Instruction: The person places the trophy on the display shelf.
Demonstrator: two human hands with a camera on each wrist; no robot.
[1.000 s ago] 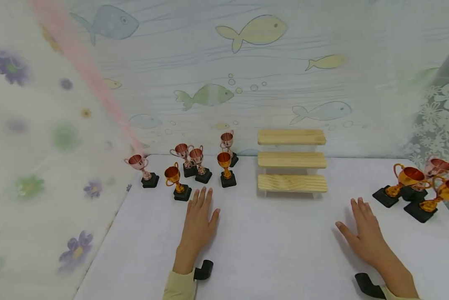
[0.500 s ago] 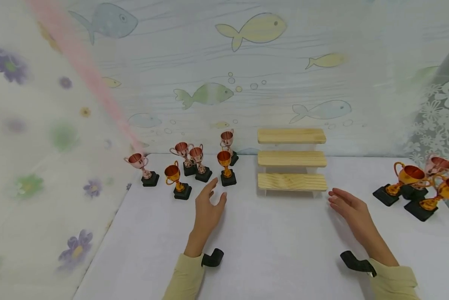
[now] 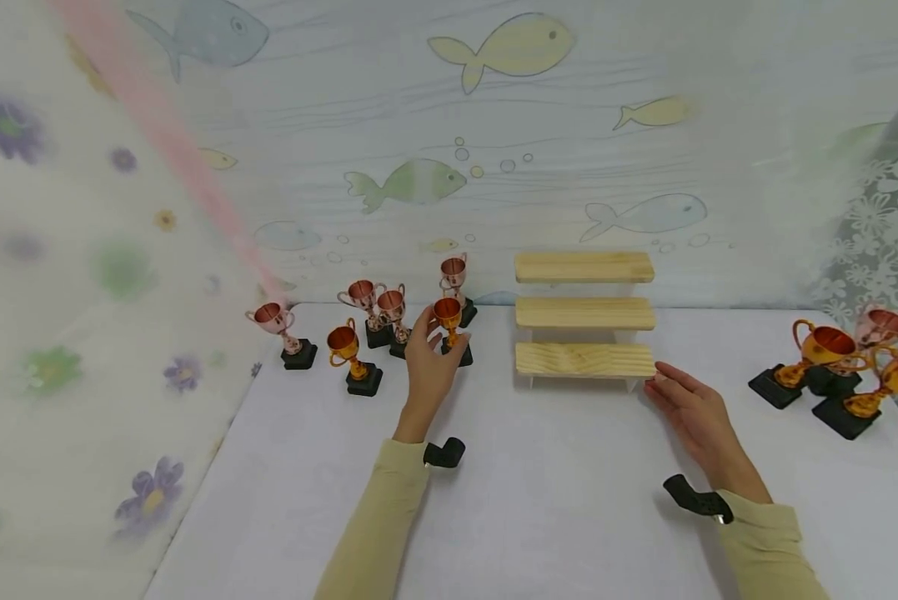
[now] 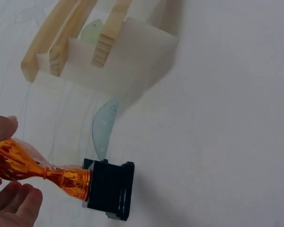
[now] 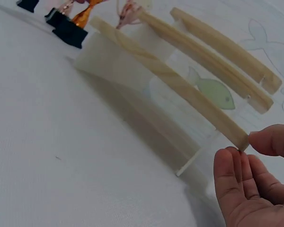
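Note:
My left hand (image 3: 429,375) is around a gold trophy cup (image 3: 447,312) standing on its black base, thumb on one side and curled fingers on the other. Close up in the left wrist view, the thumb lies against the gold trophy cup (image 4: 71,181) and the fingertips (image 4: 30,203) are just below it. At the right end of a three-step wooden display stand (image 3: 584,358), my right hand (image 3: 694,417) pinches the lowest board (image 5: 180,90). Its thumb (image 5: 272,139) meets the board's end from above, with the fingers underneath.
Left of my left hand stand another gold trophy (image 3: 343,342) and several rose-coloured trophies (image 3: 270,318). One rose trophy (image 3: 453,272) is right behind the held one. Three more, including a gold trophy (image 3: 826,344), cluster at the right edge. A fish-patterned curtain (image 3: 418,183) hangs behind.
My left hand has moved forward and right from the table to the gold trophy and closed around it. The right hand has moved left and forward and taken the stand's lowest board.

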